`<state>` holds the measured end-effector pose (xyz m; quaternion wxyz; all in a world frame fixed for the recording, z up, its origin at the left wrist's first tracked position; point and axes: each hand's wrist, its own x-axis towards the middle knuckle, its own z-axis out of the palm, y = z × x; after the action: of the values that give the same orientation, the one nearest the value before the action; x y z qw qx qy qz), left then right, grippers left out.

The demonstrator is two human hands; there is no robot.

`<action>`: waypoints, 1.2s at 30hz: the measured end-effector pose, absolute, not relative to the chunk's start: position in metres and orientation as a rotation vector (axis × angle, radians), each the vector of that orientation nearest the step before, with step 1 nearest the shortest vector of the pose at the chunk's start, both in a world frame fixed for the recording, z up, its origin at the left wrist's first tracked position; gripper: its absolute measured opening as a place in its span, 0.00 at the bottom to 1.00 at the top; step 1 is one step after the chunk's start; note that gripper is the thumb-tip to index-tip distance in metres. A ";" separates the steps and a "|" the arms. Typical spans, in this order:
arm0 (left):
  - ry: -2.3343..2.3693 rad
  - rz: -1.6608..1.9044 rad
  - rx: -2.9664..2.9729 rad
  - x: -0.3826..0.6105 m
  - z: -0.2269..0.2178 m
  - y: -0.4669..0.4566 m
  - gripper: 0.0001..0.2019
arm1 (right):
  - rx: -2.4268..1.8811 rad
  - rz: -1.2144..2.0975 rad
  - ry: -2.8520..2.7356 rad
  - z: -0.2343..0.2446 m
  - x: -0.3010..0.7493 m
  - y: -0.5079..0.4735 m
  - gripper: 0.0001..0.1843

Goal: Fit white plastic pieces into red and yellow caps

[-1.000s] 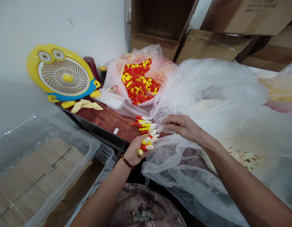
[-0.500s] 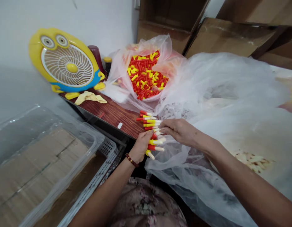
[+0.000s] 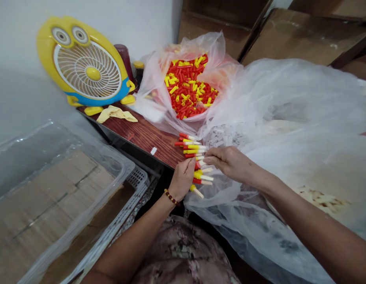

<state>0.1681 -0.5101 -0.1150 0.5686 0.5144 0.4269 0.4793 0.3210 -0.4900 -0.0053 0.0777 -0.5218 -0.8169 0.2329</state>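
Observation:
My left hand point(image 3: 183, 178) is closed around several short red and yellow plastic tubes with pale stick-like ends; the lower ones point(image 3: 200, 178) poke out past its fingers to the right. My right hand point(image 3: 228, 161) pinches the white end of one of these pieces, its fingertips almost meeting the left thumb. Just beyond both hands, more red and yellow tubes with white ends point(image 3: 195, 147) lie in a row at the table's edge. Small clear tube pieces point(image 3: 220, 136) are heaped behind the right hand. My fingers partly cover the pinched piece.
A plastic bag point(image 3: 151, 85) full of loose red and yellow tubes point(image 3: 188, 88) stands at the back. Large translucent bags point(image 3: 307, 90) cover the right side, with pale pieces point(image 3: 325, 199) inside. A yellow fan point(image 3: 92, 73), a clear bin point(image 3: 55, 157) and cardboard boxes point(image 3: 301, 37) surround the table point(image 3: 147, 136).
The view has shifted slightly, so the scene sits a little to the right. Both hands stay together at the same pieces, with the left thumb nearer the right fingertips.

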 end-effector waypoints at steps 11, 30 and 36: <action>1.190 1.160 1.479 0.161 -0.117 -0.502 0.17 | -1.796 1.221 -2.098 -0.013 0.313 -0.472 0.18; 0.913 1.176 0.292 0.157 -0.108 -0.478 0.25 | -2.613 -0.134 -1.958 -0.053 0.383 -0.406 0.15; 0.860 1.082 0.236 0.164 -0.104 -0.476 0.25 | -2.680 -0.149 -1.928 -0.066 0.376 -0.409 0.15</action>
<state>0.1641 -0.4762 -0.1042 0.7641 0.1084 0.3957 0.4978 0.3761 -0.4094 -0.0661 -0.0815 -0.8083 -0.5814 -0.0448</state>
